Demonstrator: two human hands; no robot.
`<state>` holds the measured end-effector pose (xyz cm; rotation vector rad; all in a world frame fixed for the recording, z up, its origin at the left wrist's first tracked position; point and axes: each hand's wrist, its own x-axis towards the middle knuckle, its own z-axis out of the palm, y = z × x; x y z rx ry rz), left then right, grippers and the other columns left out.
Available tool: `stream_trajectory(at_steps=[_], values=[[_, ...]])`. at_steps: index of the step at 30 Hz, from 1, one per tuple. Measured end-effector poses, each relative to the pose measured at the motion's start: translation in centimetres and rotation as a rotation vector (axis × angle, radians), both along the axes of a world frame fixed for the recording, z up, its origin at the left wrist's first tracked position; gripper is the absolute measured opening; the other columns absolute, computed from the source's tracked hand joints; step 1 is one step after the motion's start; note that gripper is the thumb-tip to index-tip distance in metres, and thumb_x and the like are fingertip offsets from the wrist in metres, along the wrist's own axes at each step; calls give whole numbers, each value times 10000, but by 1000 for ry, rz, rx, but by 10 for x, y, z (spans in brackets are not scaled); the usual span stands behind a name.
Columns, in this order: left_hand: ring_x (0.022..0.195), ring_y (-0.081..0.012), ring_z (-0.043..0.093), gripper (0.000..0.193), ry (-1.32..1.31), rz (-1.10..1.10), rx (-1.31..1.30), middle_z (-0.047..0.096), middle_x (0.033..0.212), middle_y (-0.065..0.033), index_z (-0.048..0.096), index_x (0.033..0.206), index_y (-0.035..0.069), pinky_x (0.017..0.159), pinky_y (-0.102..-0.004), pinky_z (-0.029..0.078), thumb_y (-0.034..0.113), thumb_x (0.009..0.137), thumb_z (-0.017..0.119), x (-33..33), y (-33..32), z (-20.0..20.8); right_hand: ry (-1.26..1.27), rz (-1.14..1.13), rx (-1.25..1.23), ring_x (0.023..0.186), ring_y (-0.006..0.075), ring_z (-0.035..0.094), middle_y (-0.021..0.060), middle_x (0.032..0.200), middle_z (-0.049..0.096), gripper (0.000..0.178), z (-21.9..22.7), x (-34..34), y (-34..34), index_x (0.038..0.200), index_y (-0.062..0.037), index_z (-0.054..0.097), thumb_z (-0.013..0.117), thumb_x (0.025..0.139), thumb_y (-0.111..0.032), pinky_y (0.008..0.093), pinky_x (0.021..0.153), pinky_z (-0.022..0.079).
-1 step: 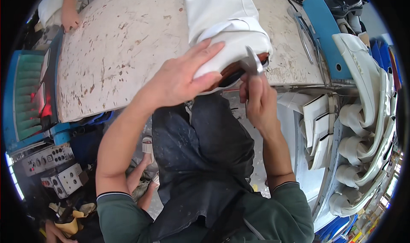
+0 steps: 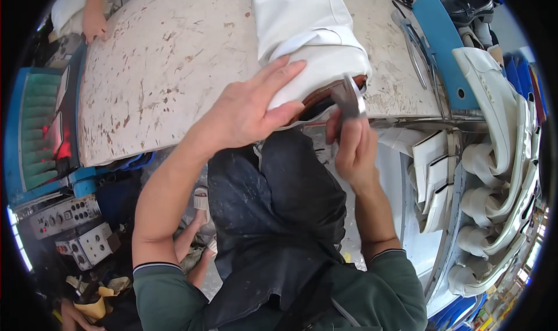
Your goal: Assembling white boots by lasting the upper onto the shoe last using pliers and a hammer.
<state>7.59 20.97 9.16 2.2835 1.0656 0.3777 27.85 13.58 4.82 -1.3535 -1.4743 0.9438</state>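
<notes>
A white boot (image 2: pixel 325 60) lies on its side on the worn pale tabletop (image 2: pixel 157 69), its shaft pointing away from me. Its underside faces me, with a brown rim around a dark hollow. My left hand (image 2: pixel 247 107) grips the boot from the left, fingers spread over the white upper and thumb along the edge of the underside. In my right hand (image 2: pixel 356 150) is a hammer (image 2: pixel 350 98), fingers wrapped around its handle, which is mostly hidden. The hammer's metal head is close to the right end of the underside; whether it touches, I cannot tell.
Pliers-like tools (image 2: pixel 411 43) lie at the right, beside a blue box (image 2: pixel 444 46). White boots (image 2: pixel 488 92) line a rack at the far right. A machine with green ribs (image 2: pixel 40 130) stands left. Another person's hand (image 2: pixel 95 27) rests at the far left table edge.
The hammer and my right hand have shifted slightly to the right, and the hammer head has turned. The boot and my left hand stay almost in place.
</notes>
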Motion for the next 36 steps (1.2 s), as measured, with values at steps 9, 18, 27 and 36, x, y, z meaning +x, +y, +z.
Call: stream_trajectory(at_steps=[9,18,27,36], values=[[1386,-387,292,738,51,-208,-69,196,1522,-270,213,1493,57,1120,-351,260,291,903,592,-1,5,2,39,-77,83,526,242,571,94,602,551,347,-32,-5,-6,934,-15,506,359,1032,-314,360,523,446],[1320,-387,393,922,-138,218,-131,260,1466,-321,191,1466,-42,1083,-371,326,341,781,674,57,8,-9,649,-249,-84,595,127,530,71,817,568,444,-23,3,-47,1206,1,444,579,936,-325,264,544,454],[1342,-331,368,883,-1655,225,-994,380,1456,-157,274,1456,45,1096,-508,301,722,891,328,-2,-30,18,-604,-100,65,804,386,653,203,859,660,602,28,61,-6,1183,-86,535,778,734,-404,445,687,504],[1076,-323,582,484,-189,353,687,617,1119,-156,617,1100,31,941,-386,457,254,711,798,-48,-43,-27,344,109,-367,704,107,588,58,795,604,311,25,57,-40,1130,-22,535,590,947,-266,231,548,470]])
